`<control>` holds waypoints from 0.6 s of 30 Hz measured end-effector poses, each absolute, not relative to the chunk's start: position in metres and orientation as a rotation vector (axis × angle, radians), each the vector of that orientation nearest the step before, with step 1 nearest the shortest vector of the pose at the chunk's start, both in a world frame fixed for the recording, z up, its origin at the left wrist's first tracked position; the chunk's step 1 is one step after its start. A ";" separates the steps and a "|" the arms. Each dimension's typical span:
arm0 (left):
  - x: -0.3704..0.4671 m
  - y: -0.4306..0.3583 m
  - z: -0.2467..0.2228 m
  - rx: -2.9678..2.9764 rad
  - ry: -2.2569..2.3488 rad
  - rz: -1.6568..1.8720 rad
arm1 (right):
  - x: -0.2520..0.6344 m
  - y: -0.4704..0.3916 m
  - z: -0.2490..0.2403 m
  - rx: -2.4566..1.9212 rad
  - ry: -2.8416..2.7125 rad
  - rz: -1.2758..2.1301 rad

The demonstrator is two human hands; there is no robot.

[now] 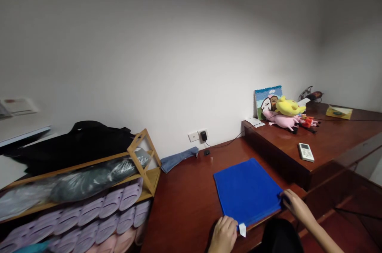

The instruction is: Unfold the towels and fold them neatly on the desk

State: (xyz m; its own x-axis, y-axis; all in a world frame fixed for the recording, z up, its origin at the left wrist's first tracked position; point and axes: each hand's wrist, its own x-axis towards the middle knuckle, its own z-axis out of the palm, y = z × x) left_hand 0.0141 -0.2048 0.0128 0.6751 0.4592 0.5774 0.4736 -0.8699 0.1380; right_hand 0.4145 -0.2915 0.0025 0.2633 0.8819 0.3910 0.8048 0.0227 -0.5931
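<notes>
A blue folded cloth (247,191) lies flat on the reddish-brown wooden surface (185,193) in front of me. A white tag (242,229) sticks out at its near left corner. My left hand (224,232) is at that corner, fingers curled onto the cloth's edge. On the near right corner, my right hand (294,202) pinches the edge between thumb and fingers. The fingertips of both hands are partly hidden.
A wooden rack (146,157) at left holds several lilac slippers (110,203), plastic-wrapped items and a black bag (80,145). On the raised right surface are plush toys (282,119), a white remote (306,152) and a yellow box (338,112). Jeans (179,158) lie by the wall.
</notes>
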 end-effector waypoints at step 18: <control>0.003 -0.204 0.001 -2.929 -0.847 -1.100 | 0.413 -0.306 -0.016 -2.019 -1.605 -0.211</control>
State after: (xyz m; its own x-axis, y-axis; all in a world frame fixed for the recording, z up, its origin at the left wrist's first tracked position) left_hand 0.0028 -0.2043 0.0012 0.6343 0.5048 0.5856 0.4371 -0.8589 0.2670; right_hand 0.4129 -0.3057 -0.0163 0.2758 0.8525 0.4441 0.9383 -0.1386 -0.3167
